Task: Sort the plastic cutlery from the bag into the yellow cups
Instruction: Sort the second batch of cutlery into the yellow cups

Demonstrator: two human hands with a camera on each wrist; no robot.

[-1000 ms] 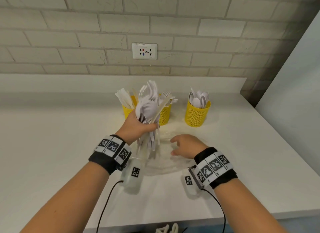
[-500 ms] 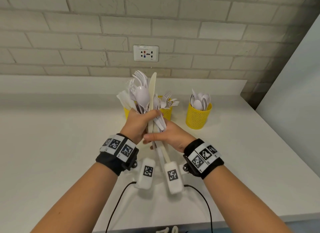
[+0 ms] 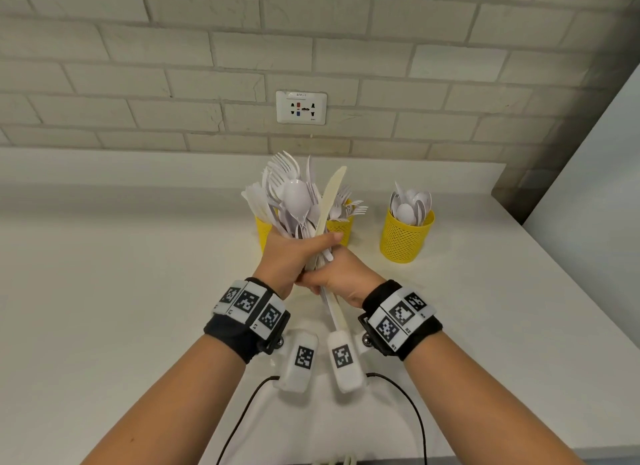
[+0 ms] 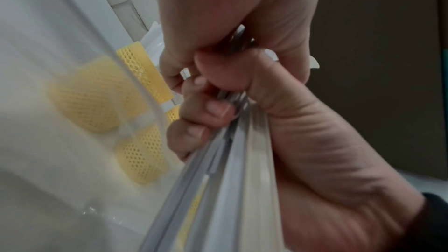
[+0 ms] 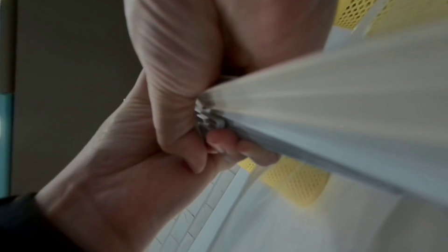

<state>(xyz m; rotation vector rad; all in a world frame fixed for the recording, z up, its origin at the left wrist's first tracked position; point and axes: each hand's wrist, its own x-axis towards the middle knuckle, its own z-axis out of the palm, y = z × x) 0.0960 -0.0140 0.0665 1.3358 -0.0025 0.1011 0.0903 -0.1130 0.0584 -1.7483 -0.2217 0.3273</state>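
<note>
Right hand [image 3: 341,277] now grips cutlery bundle [image 3: 304,208] handles; heads up.

Even soft light; blurred, dim wrist views

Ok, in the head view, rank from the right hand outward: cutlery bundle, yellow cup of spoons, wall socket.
1. cutlery bundle: gripped by the right hand, left hand just above.
2. yellow cup of spoons: on the counter, to the right and behind.
3. wall socket: on the brick wall, farthest back.
</note>
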